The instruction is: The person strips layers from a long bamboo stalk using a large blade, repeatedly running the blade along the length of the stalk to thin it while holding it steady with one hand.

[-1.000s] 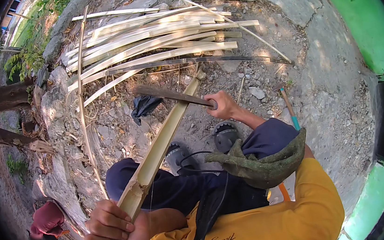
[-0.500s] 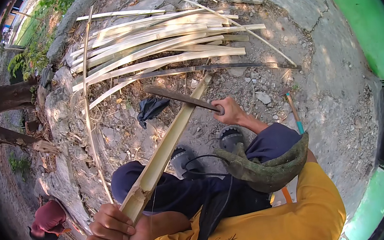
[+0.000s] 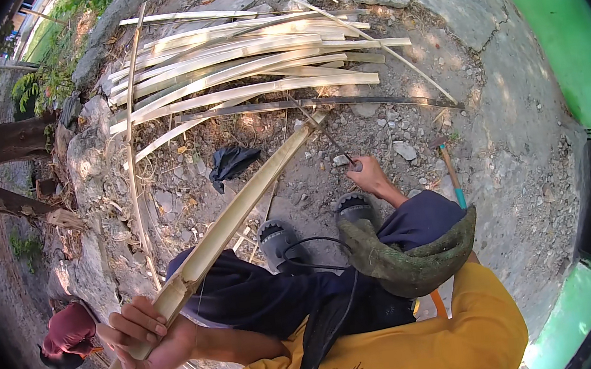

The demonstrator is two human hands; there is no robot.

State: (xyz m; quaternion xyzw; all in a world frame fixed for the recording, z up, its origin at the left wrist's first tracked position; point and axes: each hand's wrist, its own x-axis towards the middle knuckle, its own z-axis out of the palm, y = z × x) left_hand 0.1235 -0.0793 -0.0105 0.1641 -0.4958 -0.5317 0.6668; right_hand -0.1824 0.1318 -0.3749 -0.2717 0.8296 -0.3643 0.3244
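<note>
A long split bamboo piece (image 3: 241, 219), pale and hollowed on its upper face, slants from the lower left up to the middle. My left hand (image 3: 146, 337) holds it near its lower end, just below a node, with the fingers loosely curled over it. My right hand (image 3: 370, 176) grips a machete (image 3: 332, 142) by its handle. The dark blade is turned nearly edge-on and points up and left, by the bamboo's far tip. I cannot tell whether blade and bamboo touch.
Several split bamboo strips (image 3: 247, 67) lie in a pile ahead. A black plastic bag (image 3: 233, 163) and a hammer-like tool with a teal grip (image 3: 451, 175) are on the ground. Another person (image 3: 72, 330) is at the lower left. A green wall (image 3: 559, 20) runs along the right.
The machete has swung off the bamboo's face to its far end and turned edge-on. My right hand has moved slightly right and down; my left hand has shifted left, its grip looser.
</note>
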